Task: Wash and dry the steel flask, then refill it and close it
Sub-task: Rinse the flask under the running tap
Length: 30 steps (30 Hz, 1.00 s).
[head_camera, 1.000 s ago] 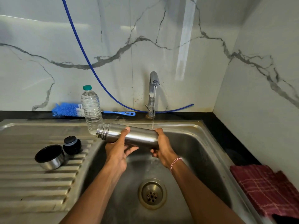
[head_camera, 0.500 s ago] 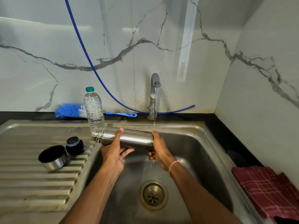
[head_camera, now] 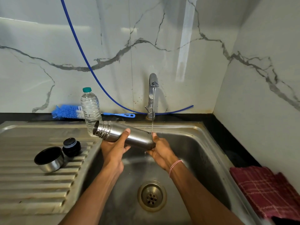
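Observation:
The steel flask [head_camera: 138, 135] lies nearly sideways over the sink basin [head_camera: 203, 159], its open threaded mouth pointing left and slightly up. My left hand [head_camera: 115, 151] grips its middle from below, thumb on top. My right hand [head_camera: 160, 149] holds its base end. A thin stream of water falls from the tap [head_camera: 152, 95] onto the base end by my right thumb. The steel cup lid [head_camera: 48, 159] and the black stopper [head_camera: 71, 146] rest on the ridged drainboard [head_camera: 32, 184] at the left.
A clear plastic water bottle [head_camera: 90, 109] with a green cap stands behind the flask's mouth. A blue bottle brush [head_camera: 68, 111] lies along the back ledge. A blue hose [head_camera: 81, 54] hangs across the wall. A red checked cloth [head_camera: 267, 190] lies at right. The drain [head_camera: 151, 195] sits below.
The flask's mouth has tilted up and turned slightly toward me, and my left hand has shifted its grip along the body. The base end stays under the running water.

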Each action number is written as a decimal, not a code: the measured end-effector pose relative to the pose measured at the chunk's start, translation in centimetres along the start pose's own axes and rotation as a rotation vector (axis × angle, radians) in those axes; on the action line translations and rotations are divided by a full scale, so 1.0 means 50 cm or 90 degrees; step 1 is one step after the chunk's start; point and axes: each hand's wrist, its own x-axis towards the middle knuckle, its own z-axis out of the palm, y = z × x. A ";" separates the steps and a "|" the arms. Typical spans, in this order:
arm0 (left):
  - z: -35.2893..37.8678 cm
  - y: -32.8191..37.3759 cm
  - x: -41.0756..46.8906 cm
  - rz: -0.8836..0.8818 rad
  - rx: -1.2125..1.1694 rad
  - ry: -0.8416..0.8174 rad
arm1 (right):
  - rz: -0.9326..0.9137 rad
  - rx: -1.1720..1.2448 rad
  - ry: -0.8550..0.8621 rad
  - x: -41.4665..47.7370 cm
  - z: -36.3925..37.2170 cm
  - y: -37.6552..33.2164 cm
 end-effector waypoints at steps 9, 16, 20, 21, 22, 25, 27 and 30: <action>-0.006 -0.001 0.010 0.013 -0.021 0.016 | -0.129 -0.083 0.161 -0.003 -0.010 -0.009; -0.009 0.003 0.015 0.030 0.031 -0.021 | 0.046 0.028 -0.031 0.003 0.005 0.006; -0.013 -0.001 0.014 0.037 0.056 -0.018 | 0.062 -0.073 -0.039 -0.005 -0.030 -0.005; -0.015 -0.003 0.015 0.041 0.065 -0.018 | 0.058 -0.102 -0.028 -0.007 -0.036 -0.006; -0.015 -0.004 0.014 0.045 0.075 -0.019 | 0.049 -0.132 -0.015 -0.010 -0.042 -0.007; -0.016 -0.005 0.014 0.060 0.105 -0.017 | 0.010 -0.225 0.032 -0.013 -0.050 -0.008; -0.017 -0.008 0.017 0.064 0.110 -0.002 | -0.015 -0.270 0.060 -0.012 -0.050 -0.004; -0.021 -0.010 0.024 0.073 0.115 0.034 | -0.056 -0.315 0.094 -0.010 -0.043 0.001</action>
